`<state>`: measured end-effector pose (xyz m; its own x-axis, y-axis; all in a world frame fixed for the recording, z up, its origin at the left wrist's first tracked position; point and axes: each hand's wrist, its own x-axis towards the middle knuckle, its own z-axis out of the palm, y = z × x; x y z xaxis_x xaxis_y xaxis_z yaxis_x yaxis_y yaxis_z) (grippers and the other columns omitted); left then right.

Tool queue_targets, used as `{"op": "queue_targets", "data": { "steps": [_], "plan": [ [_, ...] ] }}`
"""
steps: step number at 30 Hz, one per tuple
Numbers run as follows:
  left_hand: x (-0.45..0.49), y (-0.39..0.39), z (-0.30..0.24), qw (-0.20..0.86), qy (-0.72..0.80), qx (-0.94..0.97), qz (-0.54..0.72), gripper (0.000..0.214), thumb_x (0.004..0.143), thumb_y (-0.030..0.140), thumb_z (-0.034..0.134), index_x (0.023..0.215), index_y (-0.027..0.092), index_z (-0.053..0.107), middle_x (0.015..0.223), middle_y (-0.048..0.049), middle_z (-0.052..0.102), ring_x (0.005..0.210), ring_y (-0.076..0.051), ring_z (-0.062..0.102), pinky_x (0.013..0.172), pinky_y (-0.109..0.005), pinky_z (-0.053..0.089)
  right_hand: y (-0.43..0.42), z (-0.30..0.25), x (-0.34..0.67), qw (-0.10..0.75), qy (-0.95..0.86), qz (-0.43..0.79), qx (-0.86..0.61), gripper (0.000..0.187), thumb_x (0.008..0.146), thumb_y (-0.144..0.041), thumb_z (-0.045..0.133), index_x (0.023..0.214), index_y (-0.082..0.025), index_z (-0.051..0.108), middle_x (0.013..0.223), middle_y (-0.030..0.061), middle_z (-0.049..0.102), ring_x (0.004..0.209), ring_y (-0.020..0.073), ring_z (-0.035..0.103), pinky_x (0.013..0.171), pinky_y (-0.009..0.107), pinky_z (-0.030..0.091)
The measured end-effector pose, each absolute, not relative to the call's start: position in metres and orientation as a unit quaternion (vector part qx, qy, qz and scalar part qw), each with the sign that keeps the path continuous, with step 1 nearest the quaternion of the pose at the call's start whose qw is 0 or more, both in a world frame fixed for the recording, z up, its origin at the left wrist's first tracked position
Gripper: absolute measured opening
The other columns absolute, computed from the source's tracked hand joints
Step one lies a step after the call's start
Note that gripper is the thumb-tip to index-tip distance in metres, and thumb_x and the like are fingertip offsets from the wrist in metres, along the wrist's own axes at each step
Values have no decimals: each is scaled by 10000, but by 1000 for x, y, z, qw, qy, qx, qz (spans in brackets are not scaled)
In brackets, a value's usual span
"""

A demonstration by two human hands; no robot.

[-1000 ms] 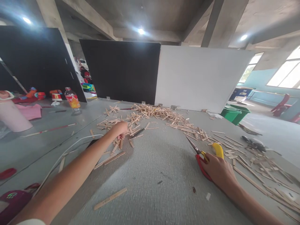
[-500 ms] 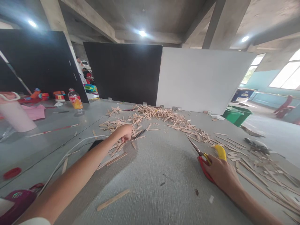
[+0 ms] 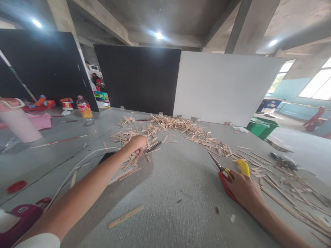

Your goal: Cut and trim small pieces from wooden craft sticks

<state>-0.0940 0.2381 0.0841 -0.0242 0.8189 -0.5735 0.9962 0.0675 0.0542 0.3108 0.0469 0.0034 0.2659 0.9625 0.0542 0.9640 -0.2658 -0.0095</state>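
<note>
My right hand (image 3: 244, 189) is wrapped round the handles of a pair of scissors (image 3: 216, 160) with red and yellow grips, resting at the right of the grey table. The blades point away to the upper left and look nearly together. Among a scattered pile of wooden craft sticks (image 3: 178, 124), my left hand (image 3: 140, 143) reaches down with its fingers closed; what they hold, if anything, is hidden. Beside it lies a dark slim tool (image 3: 154, 146), its kind unclear. One loose craft stick (image 3: 126, 217) lies near the front edge.
Long thin strips (image 3: 280, 199) and offcuts litter the right side. At left are a drink bottle (image 3: 84, 109), a pink tumbler (image 3: 19, 122), a red ring (image 3: 17, 186), a white cable (image 3: 77, 164) and a purple device (image 3: 22, 220). Black and white panels (image 3: 222, 88) line the back.
The view has shifted slightly. My left hand stays low in the sticks with its fingers closed, and my right hand keeps the scissors in the same place.
</note>
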Motion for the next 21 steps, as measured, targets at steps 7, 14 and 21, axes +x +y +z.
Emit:
{"op": "queue_targets", "data": {
  "steps": [7, 14, 21],
  "plan": [
    [-94, 237, 82, 249, 700, 631, -225, 312, 1000, 346, 662, 1276, 201, 635, 1301, -99, 640, 1104, -269, 660, 911, -454, 583, 46, 5, 310, 21, -609, -18, -792, 351, 1006, -456, 395, 780, -248, 565, 832, 106, 746, 791, 333, 727, 581, 338, 367],
    [-94, 230, 84, 274, 683, 635, -234, 350, 1000, 355, 661, 1297, 173, 619, 1295, -108, 636, 1086, -263, 667, 906, -459, 586, 47, 1, 314, 27, -609, -14, -793, 342, 1005, -466, 400, 792, -248, 557, 809, 96, 744, 752, 318, 721, 573, 336, 382],
    [-93, 224, 86, 276, 671, 651, -223, 361, 998, 350, 665, 1304, 164, 614, 1299, -113, 633, 1086, -262, 667, 905, -459, 585, 49, 0, 314, 32, -611, -13, -791, 350, 1005, -466, 399, 792, -248, 571, 809, 96, 751, 738, 311, 719, 563, 329, 375]
  ]
}}
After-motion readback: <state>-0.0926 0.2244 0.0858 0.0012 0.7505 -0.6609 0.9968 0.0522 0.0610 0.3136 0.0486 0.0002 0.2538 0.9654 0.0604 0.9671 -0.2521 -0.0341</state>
